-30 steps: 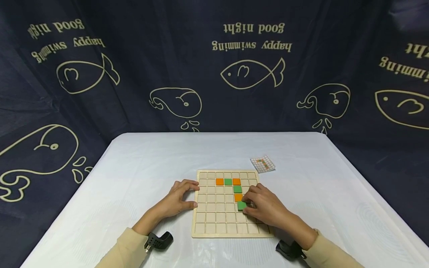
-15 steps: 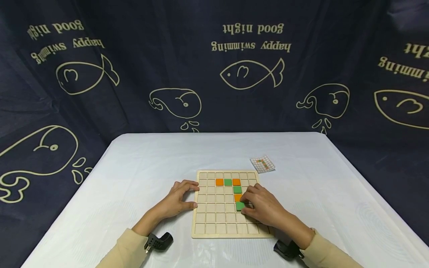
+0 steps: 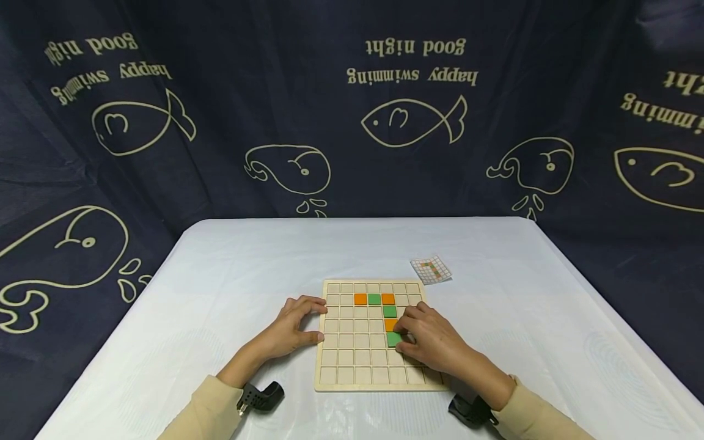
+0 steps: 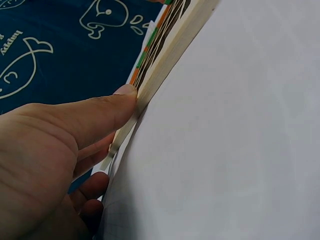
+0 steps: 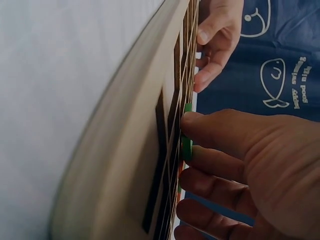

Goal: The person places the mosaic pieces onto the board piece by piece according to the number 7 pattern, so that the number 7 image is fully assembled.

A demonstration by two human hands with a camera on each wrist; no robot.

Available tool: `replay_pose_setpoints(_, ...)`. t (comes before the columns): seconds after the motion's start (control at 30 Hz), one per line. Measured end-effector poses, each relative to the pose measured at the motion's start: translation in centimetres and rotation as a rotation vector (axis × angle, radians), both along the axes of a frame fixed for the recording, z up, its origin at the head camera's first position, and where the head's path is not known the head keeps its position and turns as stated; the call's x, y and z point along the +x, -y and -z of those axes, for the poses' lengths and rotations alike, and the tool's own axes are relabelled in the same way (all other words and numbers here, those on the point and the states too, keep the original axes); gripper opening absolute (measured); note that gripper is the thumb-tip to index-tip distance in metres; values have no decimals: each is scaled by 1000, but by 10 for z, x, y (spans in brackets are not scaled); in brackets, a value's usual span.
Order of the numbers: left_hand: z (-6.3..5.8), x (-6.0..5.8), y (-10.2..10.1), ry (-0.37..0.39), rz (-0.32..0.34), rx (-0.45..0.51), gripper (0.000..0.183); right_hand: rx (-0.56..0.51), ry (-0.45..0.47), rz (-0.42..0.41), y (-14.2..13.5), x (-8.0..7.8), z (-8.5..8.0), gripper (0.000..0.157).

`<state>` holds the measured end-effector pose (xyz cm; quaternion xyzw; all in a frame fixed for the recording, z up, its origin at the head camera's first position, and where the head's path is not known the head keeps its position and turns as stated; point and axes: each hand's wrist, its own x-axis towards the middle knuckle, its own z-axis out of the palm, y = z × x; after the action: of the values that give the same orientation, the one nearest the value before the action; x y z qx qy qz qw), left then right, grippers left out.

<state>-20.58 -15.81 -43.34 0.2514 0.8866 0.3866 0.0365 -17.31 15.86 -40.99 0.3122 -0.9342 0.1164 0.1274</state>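
A square wooden grid board (image 3: 353,357) lies on the table in the head view. My left hand (image 3: 287,327) steadies its left edge, thumb (image 4: 112,107) and fingertips spread along the rim. Over the board, my right hand (image 3: 437,340) pinches a green square tile (image 3: 393,340) between thumb and fingers. That tile also shows edge-on as a green strip (image 5: 187,145) in the right wrist view. It sits at a cell just below an orange tile (image 3: 391,325). Above that come a green tile (image 3: 389,311) and a short row of orange and green tiles. My right hand covers some cells.
A small card (image 3: 431,269) with a printed grid and coloured squares lies beyond the board's far right corner. White cloth covers the table (image 3: 264,250). Behind it hangs a dark blue curtain (image 3: 352,183) with fish and whale drawings.
My right hand has shifted slightly left with the green tile, bringing it in line below the orange one. The left hand stays at the board's edge.
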Motion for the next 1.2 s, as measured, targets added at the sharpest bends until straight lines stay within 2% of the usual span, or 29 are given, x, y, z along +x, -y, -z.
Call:
replay_pose_setpoints(0.77, 0, 0, 0, -20, 8, 1, 46, -14, 24, 3, -1, 1, 0, 24)
replay_pose_setpoints(1.2, 1, 0, 0, 4, 5, 2, 45, -30, 37, 56, -11, 3, -7, 27)
